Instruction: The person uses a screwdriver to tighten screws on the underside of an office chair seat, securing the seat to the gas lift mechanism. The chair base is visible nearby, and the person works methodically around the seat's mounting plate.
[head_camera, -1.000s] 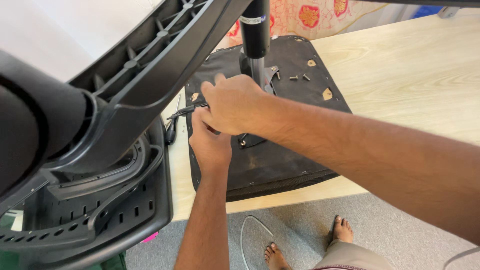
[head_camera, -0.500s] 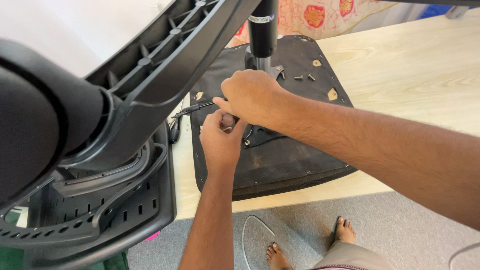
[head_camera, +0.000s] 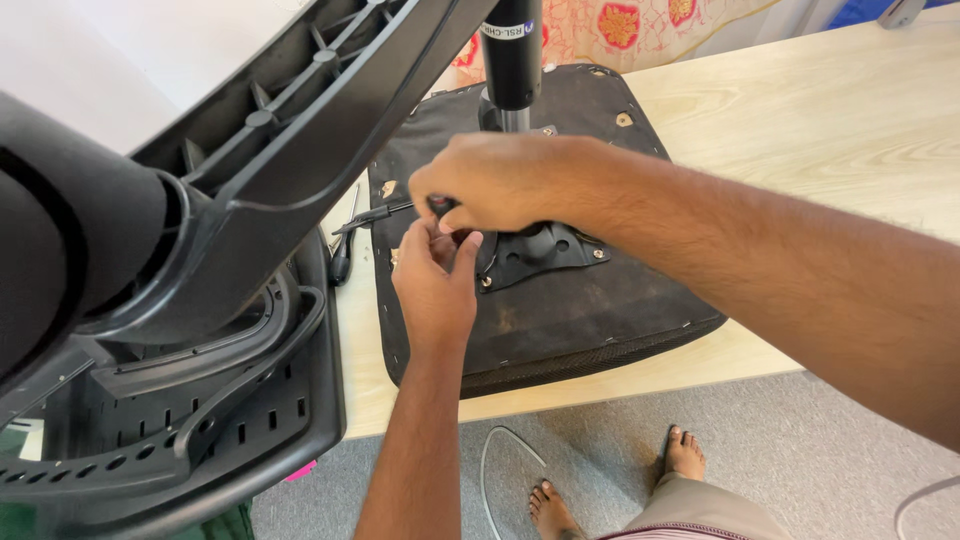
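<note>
An upturned black chair seat (head_camera: 580, 320) lies on a pale wooden table (head_camera: 820, 120). A black gas cylinder (head_camera: 512, 60) stands up from its metal mounting plate (head_camera: 545, 250). My right hand (head_camera: 500, 180) is closed over the dark handle of a slim hand tool (head_camera: 375, 213). The tool's shaft points left, over the seat's edge. My left hand (head_camera: 435, 285) reaches up from below. Its fingertips are raised against the tool handle, just under my right hand and beside the plate. What they pinch is hidden.
A large black plastic chair back and arm (head_camera: 250, 150) fills the left side, close to the camera. A dark screwdriver (head_camera: 342, 262) lies on the table by the seat. Bare feet (head_camera: 688, 455) and a white cable (head_camera: 490, 450) are on the grey floor below.
Both hands have shifted slightly right along the seat, toward the mounting plate. My right hand keeps hold of the tool, and my left hand's fingers have loosened a little beneath it.
</note>
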